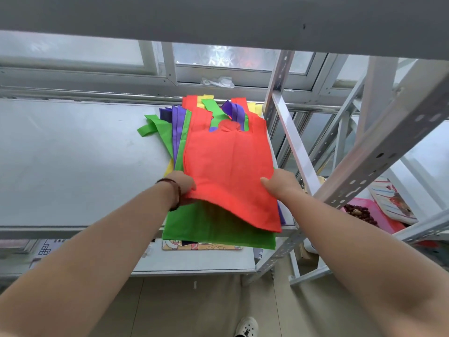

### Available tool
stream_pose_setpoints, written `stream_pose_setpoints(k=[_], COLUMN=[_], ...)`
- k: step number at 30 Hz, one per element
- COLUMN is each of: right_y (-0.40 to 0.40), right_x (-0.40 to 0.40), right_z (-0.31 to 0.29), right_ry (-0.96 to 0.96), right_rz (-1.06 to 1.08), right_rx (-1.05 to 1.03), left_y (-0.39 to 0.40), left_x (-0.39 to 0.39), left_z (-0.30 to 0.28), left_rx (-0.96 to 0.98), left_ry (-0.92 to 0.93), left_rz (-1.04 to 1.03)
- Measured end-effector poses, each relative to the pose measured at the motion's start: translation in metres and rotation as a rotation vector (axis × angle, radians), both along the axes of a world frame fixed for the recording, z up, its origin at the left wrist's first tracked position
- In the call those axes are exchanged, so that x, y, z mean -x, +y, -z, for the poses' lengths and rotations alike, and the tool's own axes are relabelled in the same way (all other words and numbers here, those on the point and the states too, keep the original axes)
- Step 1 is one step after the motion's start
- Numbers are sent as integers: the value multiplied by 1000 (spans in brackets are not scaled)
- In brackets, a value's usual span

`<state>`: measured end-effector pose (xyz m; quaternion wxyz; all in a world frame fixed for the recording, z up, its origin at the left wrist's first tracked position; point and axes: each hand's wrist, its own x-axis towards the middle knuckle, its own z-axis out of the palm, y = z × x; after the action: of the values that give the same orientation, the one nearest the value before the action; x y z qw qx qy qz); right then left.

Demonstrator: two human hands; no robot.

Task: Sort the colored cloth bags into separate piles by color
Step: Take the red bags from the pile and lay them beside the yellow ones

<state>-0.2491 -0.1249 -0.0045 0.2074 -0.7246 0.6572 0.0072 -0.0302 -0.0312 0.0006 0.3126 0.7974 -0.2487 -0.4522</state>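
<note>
A mixed stack of cloth bags lies at the right end of a grey metal shelf (73,154). On top is a red bag (228,164), its near end lifted. Under it lies a green bag (213,229) that hangs over the shelf's front edge. Purple bags (178,127) and yellow bags (206,97) stick out at the far side. My left hand (181,184) pinches the red bag's near left corner. My right hand (281,184) presses on its right edge, thumb on top; its fingers are hidden.
A slanted perforated metal upright (379,152) and brace (294,139) stand close on the right. A lower shelf (194,261) holds a patterned board (201,245). A pink bin (374,212) with dark beads sits at the right. Windows line the back.
</note>
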Motion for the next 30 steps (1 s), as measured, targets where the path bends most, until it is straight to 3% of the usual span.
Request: stream_pose_setpoints(k=[1, 3, 6, 8, 11, 14, 19, 23, 26, 30], right_y=[2, 1, 2, -2, 0, 6, 30, 42, 42, 46], right_x=[2, 6, 4, 3, 0, -6, -18, -23, -17, -10], right_z=[-5, -10, -17, -15, -9, 2, 13, 19, 16, -11], right_ry=[-26, -235, -792, -906, -993, -986, -913, -876, -996, -1196], right_rz=[86, 284, 588, 618, 575, 516, 434, 433, 399, 285], right_rx=[-30, -212, -622, -698, -716, -762, -870, -736, -527, -442], left_y=[2, 11, 31, 52, 92, 126, 136, 130, 136, 148], left_x=[-4, -13, -22, -27, -43, -62, -53, -38, -39, -40], left_z=[-4, -12, -19, -18, -11, 4, 27, 35, 34, 23], left_rx=[11, 68, 98, 104, 72, -40, -106, -89, -25, 112], left_ry=[257, 571, 696, 710, 679, 727, 716, 500, 439, 514], left_rz=[-91, -188, -179, -101, 185, 295, 208, 164, 148, 110])
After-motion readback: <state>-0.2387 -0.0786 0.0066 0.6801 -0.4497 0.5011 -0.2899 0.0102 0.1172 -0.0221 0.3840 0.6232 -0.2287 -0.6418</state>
